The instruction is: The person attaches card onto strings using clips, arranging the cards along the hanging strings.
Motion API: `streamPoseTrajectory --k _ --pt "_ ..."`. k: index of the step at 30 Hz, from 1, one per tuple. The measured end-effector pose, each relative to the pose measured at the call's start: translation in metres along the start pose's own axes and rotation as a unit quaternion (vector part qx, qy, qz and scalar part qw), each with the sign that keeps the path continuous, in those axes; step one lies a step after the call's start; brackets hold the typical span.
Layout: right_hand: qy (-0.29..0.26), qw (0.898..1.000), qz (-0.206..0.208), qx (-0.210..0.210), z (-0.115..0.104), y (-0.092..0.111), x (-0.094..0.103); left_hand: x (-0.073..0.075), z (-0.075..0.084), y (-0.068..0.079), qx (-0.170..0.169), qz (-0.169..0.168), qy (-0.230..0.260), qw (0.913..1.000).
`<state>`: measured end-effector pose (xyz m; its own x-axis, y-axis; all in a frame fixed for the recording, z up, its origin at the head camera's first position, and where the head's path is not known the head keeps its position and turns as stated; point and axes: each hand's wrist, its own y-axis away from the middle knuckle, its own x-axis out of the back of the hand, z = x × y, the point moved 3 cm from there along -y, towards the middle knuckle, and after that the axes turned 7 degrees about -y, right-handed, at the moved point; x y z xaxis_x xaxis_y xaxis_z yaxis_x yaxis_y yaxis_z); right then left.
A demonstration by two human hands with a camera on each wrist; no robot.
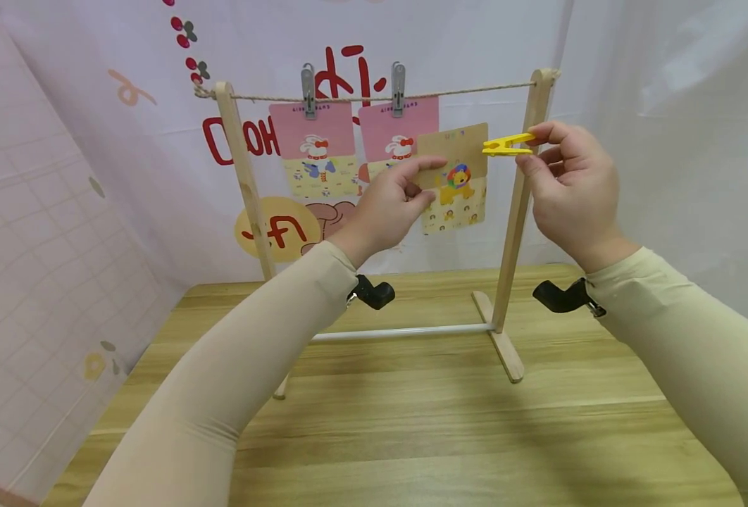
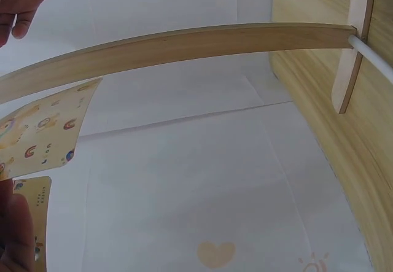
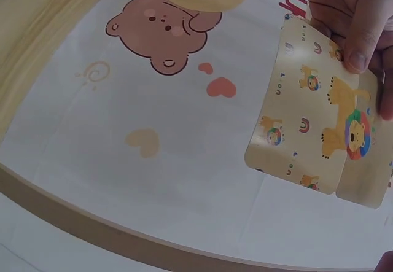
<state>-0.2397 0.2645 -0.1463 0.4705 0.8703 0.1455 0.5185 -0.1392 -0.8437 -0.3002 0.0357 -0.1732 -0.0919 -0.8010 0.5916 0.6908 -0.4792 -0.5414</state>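
In the head view, my left hand [image 1: 389, 201] pinches the left edge of a tan card [image 1: 455, 211] with a rainbow-maned lion on it. Thumb and fingertips of my right hand [image 1: 573, 183] hold a yellow clothespin [image 1: 507, 145] by its handle end, its nose pointing left beside the card's upper right corner. Both are below a twine line [image 1: 469, 91]. From the right wrist, the lion card [image 3: 304, 109] shows with the left hand [image 3: 356, 26] on it. The left wrist view catches the right hand [image 2: 24, 2] but not the clothespin.
Two grey clips [image 1: 308, 91] hold pink bunny cards [image 1: 317, 144] on the twine, left of the lion card. Wooden posts [image 1: 513, 243] carry the twine, and a white rod [image 1: 412, 331] joins them low down. The stand rests on a wooden table [image 1: 380, 429] before a printed curtain.
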Motion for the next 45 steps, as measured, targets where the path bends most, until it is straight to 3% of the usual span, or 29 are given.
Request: streamPoseTrajectory --k 10,19,32,45 --pt "-0.009 0.999 0.030 -0.015 -0.008 -0.021 0.003 -0.002 0.013 -0.009 -0.007 0.015 -0.010 0.9998" --pt "-0.006 0.999 0.030 -0.020 -0.020 -0.040 0.003 0.000 0.016 -0.017 0.001 0.033 -0.010 0.9994" --pt "0.058 0.998 -0.004 0.019 -0.030 -0.065 -0.006 0.002 0.024 -0.027 0.015 0.037 -0.036 0.9985" --pt "0.143 0.987 -0.042 0.061 -0.031 -0.077 -0.006 0.002 0.030 -0.034 0.030 0.030 -0.039 0.9983"
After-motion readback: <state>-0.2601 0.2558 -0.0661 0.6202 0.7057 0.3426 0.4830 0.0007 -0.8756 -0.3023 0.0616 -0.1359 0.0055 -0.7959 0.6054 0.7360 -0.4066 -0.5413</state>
